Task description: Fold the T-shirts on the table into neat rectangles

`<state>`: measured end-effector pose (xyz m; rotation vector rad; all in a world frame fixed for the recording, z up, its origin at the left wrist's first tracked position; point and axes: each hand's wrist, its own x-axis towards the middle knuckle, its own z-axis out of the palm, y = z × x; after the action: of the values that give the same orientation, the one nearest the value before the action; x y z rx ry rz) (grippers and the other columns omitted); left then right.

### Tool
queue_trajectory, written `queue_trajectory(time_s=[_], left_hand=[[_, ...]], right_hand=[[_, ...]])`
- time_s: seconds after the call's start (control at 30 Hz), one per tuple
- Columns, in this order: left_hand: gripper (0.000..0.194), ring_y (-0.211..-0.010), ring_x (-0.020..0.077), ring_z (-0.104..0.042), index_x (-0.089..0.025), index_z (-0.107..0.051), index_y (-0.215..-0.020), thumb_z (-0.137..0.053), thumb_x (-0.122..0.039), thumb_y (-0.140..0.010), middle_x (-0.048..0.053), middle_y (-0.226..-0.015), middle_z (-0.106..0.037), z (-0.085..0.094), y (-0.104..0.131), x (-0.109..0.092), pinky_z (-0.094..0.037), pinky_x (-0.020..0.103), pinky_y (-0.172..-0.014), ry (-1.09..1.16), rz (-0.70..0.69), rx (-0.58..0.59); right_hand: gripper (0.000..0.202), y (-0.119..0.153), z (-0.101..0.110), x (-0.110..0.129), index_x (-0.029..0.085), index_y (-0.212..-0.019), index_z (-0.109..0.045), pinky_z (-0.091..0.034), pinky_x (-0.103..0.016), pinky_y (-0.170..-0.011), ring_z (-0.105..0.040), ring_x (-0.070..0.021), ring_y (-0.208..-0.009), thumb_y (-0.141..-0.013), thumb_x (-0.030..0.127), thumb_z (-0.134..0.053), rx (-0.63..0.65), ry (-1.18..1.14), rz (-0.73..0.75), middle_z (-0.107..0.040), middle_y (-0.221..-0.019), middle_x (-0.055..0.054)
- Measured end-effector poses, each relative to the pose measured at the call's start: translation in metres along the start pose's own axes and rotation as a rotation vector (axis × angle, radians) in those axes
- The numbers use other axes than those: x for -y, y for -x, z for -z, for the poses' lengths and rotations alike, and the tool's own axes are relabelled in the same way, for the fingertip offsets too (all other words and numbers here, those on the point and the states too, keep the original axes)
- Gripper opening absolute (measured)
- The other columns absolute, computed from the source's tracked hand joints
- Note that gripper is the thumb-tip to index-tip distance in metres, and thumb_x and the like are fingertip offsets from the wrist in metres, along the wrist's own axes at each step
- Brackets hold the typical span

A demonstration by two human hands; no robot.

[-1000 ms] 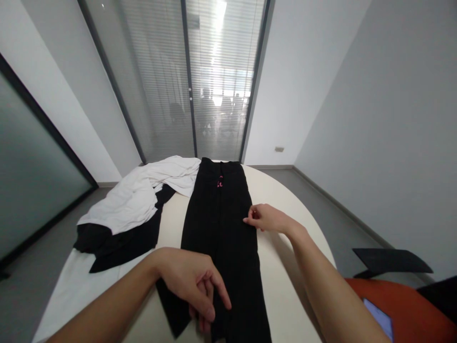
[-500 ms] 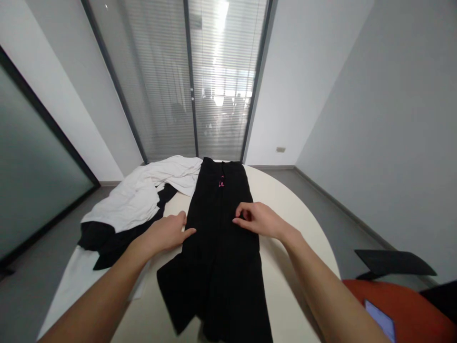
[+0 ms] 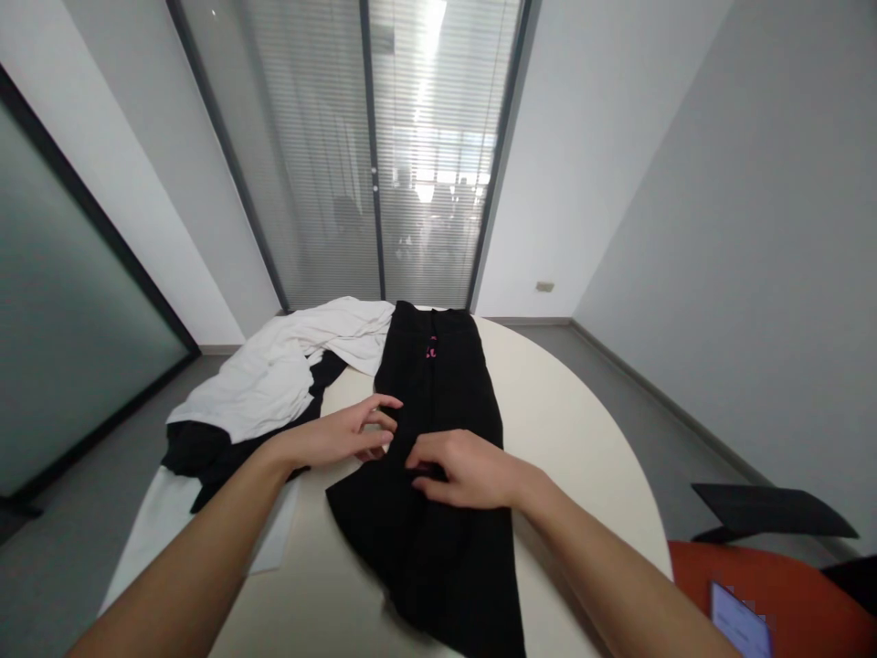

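A black garment (image 3: pixel 445 402), which looks like trousers or a long skirt, lies lengthwise on the round table, its waist at the far end with small pink marks near it. My left hand (image 3: pixel 356 429) is over its left edge about halfway down, fingers bent and apart. Just to the right, my right hand (image 3: pixel 466 468) is on or just above the middle of the cloth, fingers curved and the thumb apart from them. Neither hand visibly grips the fabric. The near end of the garment flares out and runs toward the table's front.
White clothing (image 3: pixel 274 375) and dark clothing (image 3: pixel 206 452) lie heaped on the left side of the pale round table (image 3: pixel 582 439). An orange chair (image 3: pixel 787 594) with a phone (image 3: pixel 740 621) on it stands at the lower right. Beyond the table is a glass wall with blinds (image 3: pixel 438 183).
My left hand has moved right, over the garment's edge. My right hand has moved left and nearer to me. The garment's lower left part has shifted right and its hem looks more rounded.
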<state>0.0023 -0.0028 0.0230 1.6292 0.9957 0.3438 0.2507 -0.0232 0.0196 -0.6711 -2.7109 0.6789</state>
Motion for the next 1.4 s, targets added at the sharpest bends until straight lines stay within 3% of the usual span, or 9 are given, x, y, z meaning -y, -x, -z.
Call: queue_trajectory(time_s=[0.13,0.27,0.47,0.67,0.73,0.9,0.97,1.17,1.4], left_hand=[[0.065,-0.114,0.0199,-0.058,-0.029,-0.040,-0.142,-0.069,-0.036,-0.085,0.012,-0.144,-0.048,0.007,0.010,-0.006,-0.048,0.033,-0.092,0.012,-0.105,0.152],[0.100,-0.097,0.0184,-0.065,-0.031,-0.030,-0.149,-0.085,-0.023,-0.065,0.006,-0.119,-0.061,0.005,0.018,-0.011,-0.052,0.034,-0.087,0.021,0.019,0.300],[0.059,-0.080,0.0111,-0.062,-0.025,-0.052,-0.124,-0.079,-0.026,-0.072,0.000,-0.103,-0.061,-0.005,0.021,-0.022,-0.050,0.021,-0.065,-0.039,-0.024,0.247],[0.059,-0.063,0.0157,-0.068,-0.021,-0.057,-0.117,-0.083,-0.045,-0.069,0.004,-0.086,-0.073,-0.002,0.030,-0.026,-0.048,0.022,-0.052,0.142,0.180,0.650],[0.048,-0.055,0.0148,-0.065,-0.020,-0.060,-0.109,-0.073,-0.053,-0.078,0.003,-0.075,-0.072,-0.001,0.027,-0.026,-0.045,0.022,-0.049,0.080,0.192,0.551],[0.039,-0.058,0.0149,-0.061,-0.020,-0.058,-0.096,-0.057,-0.058,-0.086,0.000,-0.073,-0.067,0.000,0.004,-0.006,-0.044,0.025,-0.055,-0.304,0.033,-0.177],[0.038,-0.062,0.0176,-0.063,-0.020,-0.057,-0.095,-0.054,-0.058,-0.087,0.001,-0.071,-0.067,-0.001,-0.005,0.006,-0.042,0.026,-0.057,-0.480,0.100,-0.309],[0.056,-0.068,0.0277,-0.067,-0.017,-0.052,-0.115,-0.056,-0.062,-0.083,0.003,-0.060,-0.064,-0.006,-0.008,0.018,-0.038,0.031,-0.060,-0.684,0.327,-0.409],[0.045,-0.055,0.0186,-0.059,-0.018,-0.039,-0.122,-0.055,-0.036,-0.084,-0.007,-0.059,-0.054,-0.003,-0.008,0.013,-0.037,0.026,-0.052,-0.452,0.120,-0.306]], right_hand=[[0.012,0.009,0.013,-0.018,0.017,-0.093,-0.061,-0.041,-0.021,-0.062,-0.053,-0.0110,-0.068,-0.081,0.014,-0.059,-0.074,-0.185,-0.171,-0.059,-0.079,0.002],[0.012,0.016,0.014,-0.032,0.017,-0.090,-0.059,-0.039,-0.020,-0.057,-0.052,-0.0100,-0.065,-0.079,0.012,-0.057,-0.063,-0.337,-0.263,-0.056,-0.075,0.004],[0.009,0.015,0.014,-0.034,0.017,-0.087,-0.059,-0.044,-0.022,-0.066,-0.054,-0.0103,-0.069,-0.079,0.015,-0.062,-0.061,-0.391,-0.218,-0.059,-0.077,0.003],[0.029,0.012,0.018,-0.021,0.018,-0.093,-0.070,-0.046,-0.025,-0.077,-0.062,-0.0153,-0.087,-0.077,0.041,-0.077,0.027,-0.443,-0.116,-0.067,-0.091,-0.002],[0.036,0.011,0.019,-0.015,0.019,-0.094,-0.070,-0.045,-0.025,-0.076,-0.060,-0.0153,-0.086,-0.071,0.044,-0.081,0.043,-0.369,-0.109,-0.066,-0.093,-0.001],[0.048,0.016,0.027,-0.007,0.019,-0.089,-0.060,-0.039,-0.022,-0.060,-0.052,-0.0112,-0.070,-0.061,0.046,-0.087,0.049,-0.191,-0.239,-0.058,-0.083,0.003],[0.043,0.020,0.029,-0.010,0.018,-0.086,-0.060,-0.037,-0.021,-0.056,-0.053,-0.0100,-0.065,-0.064,0.047,-0.085,0.138,-0.237,-0.307,-0.058,-0.077,0.004],[0.044,0.023,0.025,-0.022,0.019,-0.095,-0.067,-0.039,-0.020,-0.056,-0.059,-0.0107,-0.065,-0.063,0.043,-0.087,0.265,-0.283,-0.366,-0.064,-0.079,0.004],[0.040,0.025,0.027,-0.019,0.019,-0.096,-0.070,-0.039,-0.020,-0.054,-0.059,-0.0111,-0.064,-0.069,0.047,-0.082,0.255,-0.243,-0.404,-0.066,-0.076,0.003]])
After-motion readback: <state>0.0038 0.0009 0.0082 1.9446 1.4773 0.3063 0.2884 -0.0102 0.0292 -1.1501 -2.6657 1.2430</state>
